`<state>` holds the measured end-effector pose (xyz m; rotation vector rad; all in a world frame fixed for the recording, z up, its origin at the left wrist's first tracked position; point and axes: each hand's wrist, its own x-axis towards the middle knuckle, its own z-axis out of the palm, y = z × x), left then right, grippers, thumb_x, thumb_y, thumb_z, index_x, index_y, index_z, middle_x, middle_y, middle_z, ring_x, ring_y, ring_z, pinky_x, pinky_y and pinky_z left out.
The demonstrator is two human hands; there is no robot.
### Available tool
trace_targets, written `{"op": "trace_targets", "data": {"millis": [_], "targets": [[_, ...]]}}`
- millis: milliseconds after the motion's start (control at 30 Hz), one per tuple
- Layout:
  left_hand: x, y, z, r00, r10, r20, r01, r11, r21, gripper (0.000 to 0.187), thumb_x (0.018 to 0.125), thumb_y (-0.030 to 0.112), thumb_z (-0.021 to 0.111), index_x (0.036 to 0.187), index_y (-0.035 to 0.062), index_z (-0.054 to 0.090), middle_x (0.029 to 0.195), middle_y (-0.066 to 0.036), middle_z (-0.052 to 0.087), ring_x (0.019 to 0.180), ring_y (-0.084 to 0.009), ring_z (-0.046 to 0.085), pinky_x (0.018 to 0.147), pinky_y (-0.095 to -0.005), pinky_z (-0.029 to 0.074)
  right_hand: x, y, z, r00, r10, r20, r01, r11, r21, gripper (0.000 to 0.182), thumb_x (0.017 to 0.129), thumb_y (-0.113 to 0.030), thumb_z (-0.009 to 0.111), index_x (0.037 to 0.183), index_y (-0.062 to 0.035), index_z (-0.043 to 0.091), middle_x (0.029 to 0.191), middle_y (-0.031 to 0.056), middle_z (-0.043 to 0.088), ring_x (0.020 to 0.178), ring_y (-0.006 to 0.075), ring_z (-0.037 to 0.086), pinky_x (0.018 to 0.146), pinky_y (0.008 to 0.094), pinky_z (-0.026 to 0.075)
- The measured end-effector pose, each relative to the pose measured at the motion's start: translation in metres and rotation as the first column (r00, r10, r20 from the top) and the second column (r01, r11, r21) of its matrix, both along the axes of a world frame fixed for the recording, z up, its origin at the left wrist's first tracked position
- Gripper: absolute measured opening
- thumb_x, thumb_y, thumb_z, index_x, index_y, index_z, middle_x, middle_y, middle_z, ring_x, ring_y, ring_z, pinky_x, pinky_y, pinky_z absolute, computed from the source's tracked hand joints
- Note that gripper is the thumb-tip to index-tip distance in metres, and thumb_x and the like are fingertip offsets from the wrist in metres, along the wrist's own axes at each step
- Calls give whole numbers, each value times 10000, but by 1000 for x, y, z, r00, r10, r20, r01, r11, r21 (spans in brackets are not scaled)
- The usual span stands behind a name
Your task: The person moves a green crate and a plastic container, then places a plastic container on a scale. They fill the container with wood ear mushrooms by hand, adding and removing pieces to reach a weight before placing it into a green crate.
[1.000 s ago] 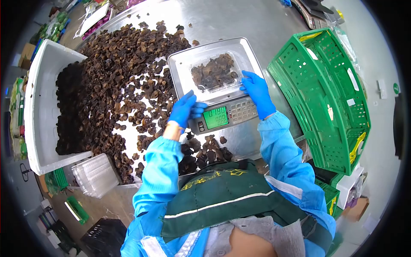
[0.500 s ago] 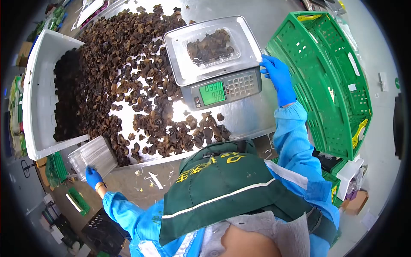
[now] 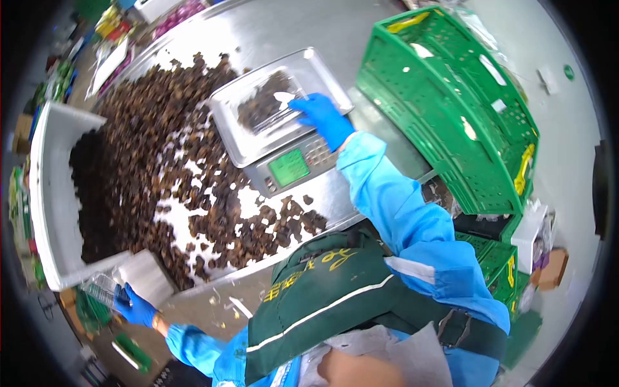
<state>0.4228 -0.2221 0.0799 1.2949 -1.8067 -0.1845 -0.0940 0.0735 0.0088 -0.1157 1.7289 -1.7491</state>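
My right hand (image 3: 325,120), in a blue glove, is closed on the near right edge of a clear plastic tray (image 3: 293,118) on the scale. Dark brown wood ear mushrooms (image 3: 264,102) fill that tray. Beneath it is the metal pan of a digital scale (image 3: 242,151) with a lit green display, too blurred to read. Far to the left, my gloved left hand (image 3: 135,306) grips a clear empty tray (image 3: 100,288) at its side. Beside that hand rests a stack of clear trays (image 3: 149,278) at the table's corner.
Loose wood ear mushrooms (image 3: 148,142) cover much of the metal table (image 3: 284,26). A white foam box (image 3: 51,193) lies tipped at the left, with mushrooms spilling from its mouth. Green crates (image 3: 438,122) stand right of the scale. More green crates (image 3: 483,258) sit lower down.
My right hand has moved left from the scale pan's corner onto the filled tray's edge. My left hand now holds one tray apart from the stack. The view has shifted.
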Motion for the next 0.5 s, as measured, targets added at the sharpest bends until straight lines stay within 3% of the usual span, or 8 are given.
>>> {"op": "trace_targets", "data": {"millis": [33,167,233,300,400,433,467,500], "targets": [[-24,13,-1,991,-100,-83,100,995,-12,233,816,39,628,1039,-22,600,1003,-89,633,876,-159,579,789,-289,469,-2,-1,-5,986,-160,53,166,975,-146,378,696,-274,746,896,6,590,749,56,581,679,133,541,563,282,471],[-160,78,7,887,-459,-52,455,887,-79,276,832,-45,560,1105,-9,580,1052,-94,618,931,-178,579,840,-298,462,-50,68,60,920,-179,-348,153,983,-101,258,780,-217,652,915,-10,581,845,50,577,749,126,553,592,286,493],[-221,105,16,828,-551,105,559,826,-68,305,779,-83,585,1071,0,607,1001,-106,627,885,-194,592,799,-298,469,-122,122,54,876,-375,-303,205,858,-471,226,888,-182,486,1034,-37,577,964,74,607,883,139,564,838,311,435],[-277,121,9,671,-736,84,740,661,-123,369,734,-122,579,1067,30,618,941,-114,627,843,-227,604,759,-307,478,-119,177,126,690,-382,-615,228,921,-315,302,899,-142,459,1164,-19,534,1103,112,576,1032,210,529,933,319,391],[-343,148,3,550,-825,129,830,557,22,418,701,-75,569,1072,108,629,860,-125,607,788,-282,573,684,-352,459,-150,233,159,743,-577,-339,500,815,-292,362,932,-123,410,1266,16,430,1210,165,515,1132,253,483,1004,355,350],[-360,146,-12,494,-844,209,864,502,-16,394,719,-26,573,1079,127,623,812,-113,585,739,-295,554,663,-377,448,-194,274,137,866,-470,-172,434,876,-209,566,869,-524,424,1195,-69,510,1125,117,552,921,278,541,817,421,432],[-373,154,-17,489,-831,264,864,504,-14,377,720,0,565,1067,135,622,790,-103,575,734,-301,551,657,-400,443,-170,256,175,787,-617,21,616,783,-88,409,962,-250,370,1278,5,424,1251,163,491,1125,261,493,989,366,372],[-385,157,-28,455,-851,262,880,474,9,345,726,20,532,1035,141,624,789,-92,569,738,-285,552,644,-403,438,-262,340,111,905,-426,25,418,875,-243,468,964,-329,354,1288,3,407,1258,160,484,1105,266,503,982,365,382]]}}
